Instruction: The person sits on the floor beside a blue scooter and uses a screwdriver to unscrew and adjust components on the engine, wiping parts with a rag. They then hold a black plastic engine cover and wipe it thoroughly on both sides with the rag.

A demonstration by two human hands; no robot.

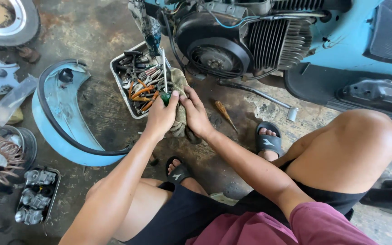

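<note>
A green-handled screwdriver [164,86], a dirty tan rag [178,115], orange-handled tools in a grey tray [122,88], a pale-blue scooter panel [57,122].

Two hands [178,115], one rag [178,122], one tray [114,68]

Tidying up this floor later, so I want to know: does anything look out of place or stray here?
One wooden-handled screwdriver lies loose on the stained concrete floor, apart from the white metal tool tray where the other tools sit. A detached light-blue curved scooter panel also lies on the floor.
</note>
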